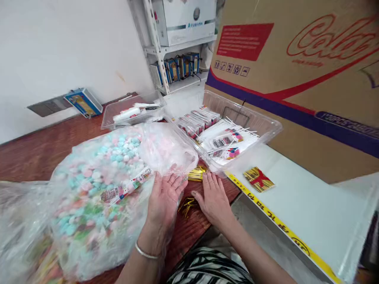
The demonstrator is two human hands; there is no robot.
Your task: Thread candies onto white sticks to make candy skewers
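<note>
My left hand (166, 195), palm up with fingers spread, rests against the edge of a clear plastic bag (168, 142) of pastel pompom-like balls (124, 148). Nothing shows in that hand. My right hand (214, 199) lies palm down with its fingers stretched out, the fingertips beside a bundle of gold twist ties (197, 173). Several loose gold ties (187, 206) lie on the red-brown table between the two hands. A narrow printed packet (126, 188) lies on top of the bag, left of my left hand.
A clear plastic tray (268, 125) with printed cards and white sticks stands ahead. A second clear tray (108, 118) holds white tubes. One gold tie bundle with a red band (259, 179) lies on the white surface at right. A large cardboard box (296, 90) rises behind it.
</note>
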